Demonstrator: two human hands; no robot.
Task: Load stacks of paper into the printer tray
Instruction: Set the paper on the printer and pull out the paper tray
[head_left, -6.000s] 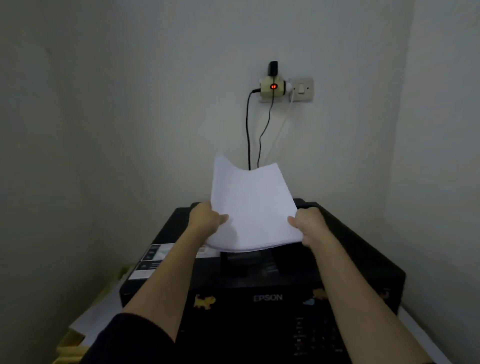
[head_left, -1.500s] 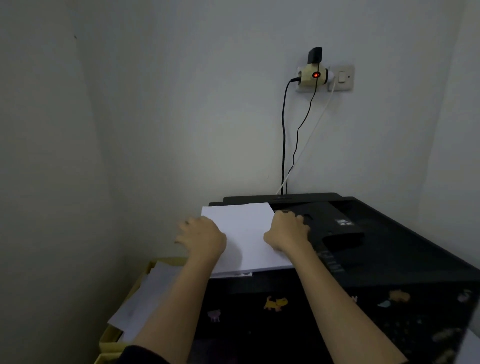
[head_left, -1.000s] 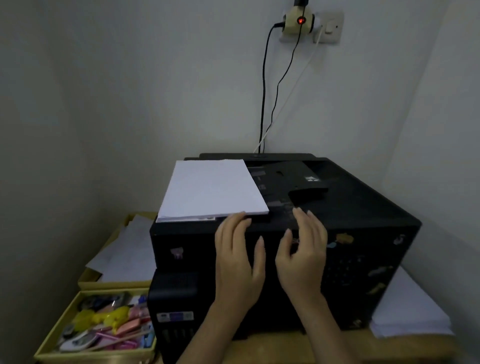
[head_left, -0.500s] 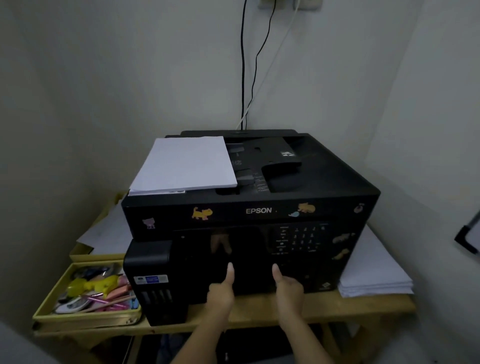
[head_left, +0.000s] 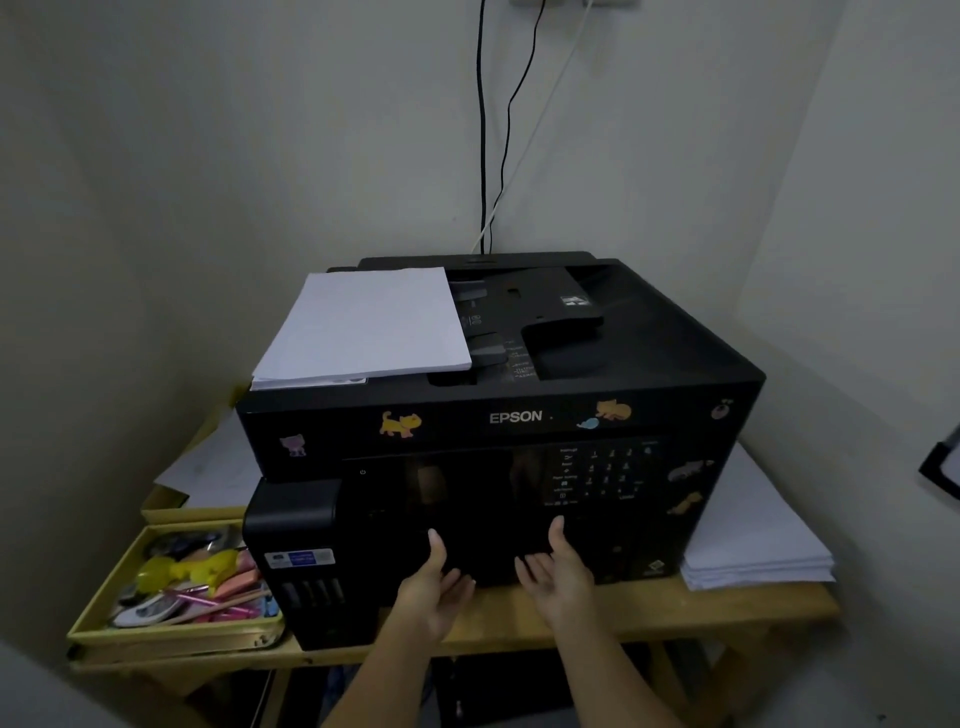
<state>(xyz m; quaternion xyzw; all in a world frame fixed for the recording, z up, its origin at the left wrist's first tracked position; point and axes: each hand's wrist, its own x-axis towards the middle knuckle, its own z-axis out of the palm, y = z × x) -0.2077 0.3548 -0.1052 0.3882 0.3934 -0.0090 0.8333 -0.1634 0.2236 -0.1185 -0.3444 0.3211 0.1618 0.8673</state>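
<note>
A black Epson printer (head_left: 675, 364) with cat stickers stands on a wooden table (head_left: 727, 608). A stack of white paper (head_left: 363, 325) lies flat on the left of the printer's top. My left hand (head_left: 434, 584) and my right hand (head_left: 558, 571) are palms up at the bottom of the printer's front, thumbs raised against the dark panel. Both hold nothing, and the fingertips curl toward the lower front edge. No tray is visible pulled out.
A second stack of white paper (head_left: 748, 540) sits on the table right of the printer. Left of it are a yellow box of stationery (head_left: 176, 587) and another yellow box with loose sheets (head_left: 208, 467). Cables (head_left: 485, 130) run down the wall behind.
Both hands left the paper stack on the printer's top and dropped to its lower front. My view tilted down, and the palms turned up at the bottom edge.
</note>
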